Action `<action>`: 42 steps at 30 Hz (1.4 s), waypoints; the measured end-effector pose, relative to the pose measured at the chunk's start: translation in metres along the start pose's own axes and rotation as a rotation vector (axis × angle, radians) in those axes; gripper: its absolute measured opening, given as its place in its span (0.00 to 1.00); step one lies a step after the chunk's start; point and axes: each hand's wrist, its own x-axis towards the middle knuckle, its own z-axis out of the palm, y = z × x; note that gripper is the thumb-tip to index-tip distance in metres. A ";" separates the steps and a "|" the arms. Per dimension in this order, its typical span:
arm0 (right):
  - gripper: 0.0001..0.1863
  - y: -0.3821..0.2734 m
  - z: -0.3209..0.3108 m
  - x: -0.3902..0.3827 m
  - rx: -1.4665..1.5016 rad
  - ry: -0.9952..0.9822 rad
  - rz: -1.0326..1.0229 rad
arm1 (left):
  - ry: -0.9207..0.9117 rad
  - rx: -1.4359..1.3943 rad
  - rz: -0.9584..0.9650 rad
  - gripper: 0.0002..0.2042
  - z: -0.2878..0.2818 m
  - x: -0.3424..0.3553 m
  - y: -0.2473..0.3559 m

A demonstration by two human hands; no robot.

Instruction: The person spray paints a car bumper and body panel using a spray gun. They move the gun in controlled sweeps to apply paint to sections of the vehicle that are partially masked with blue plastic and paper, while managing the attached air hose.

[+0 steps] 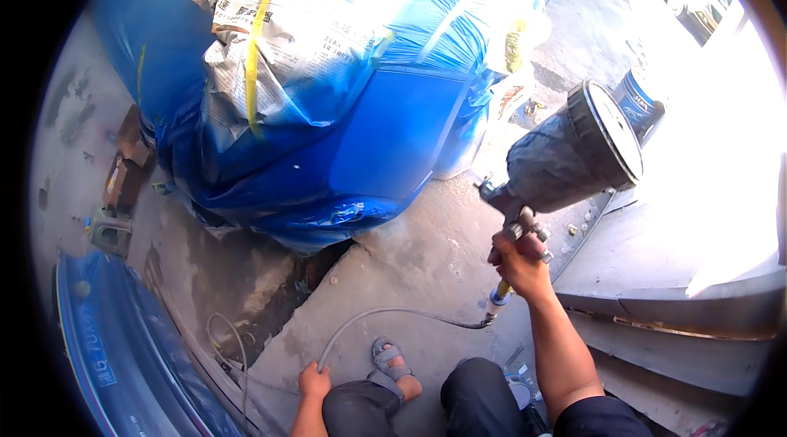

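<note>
My right hand [522, 261] is wrapped round the handle of a spray gun [515, 220], held up at the right. A large grey, paint-stained cup [566, 160] sits on top of the gun, and its nozzle points left toward a glossy blue car panel [393, 134]. From the gun's lower end a grey air hose [385, 311] curves left to my left hand [314, 380], which is closed around it near my knee. Blue-sprayed plastic film [221, 183] surrounds the panel, along with newspaper [303, 43] fixed by yellow tape [256, 43].
At lower left lies a blue car part [106, 339]; a pale car body [697, 273] stands close on the right. Behind the gun is a blue can [635, 97]. A brown box [127, 162] sits at the left. Loose hose [244, 355] trails over the concrete floor [393, 273].
</note>
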 end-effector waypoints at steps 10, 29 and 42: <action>0.19 -0.085 -0.025 -0.021 -0.020 0.112 0.143 | -0.208 0.041 0.081 0.15 -0.055 -0.141 0.003; 0.14 -0.110 0.111 -0.118 -0.617 -0.381 -0.439 | -0.384 0.455 0.621 0.13 -0.008 -0.192 -0.186; 0.14 -0.201 -0.025 -0.028 0.062 0.366 0.207 | -0.142 0.605 0.833 0.09 -0.022 -0.196 -0.147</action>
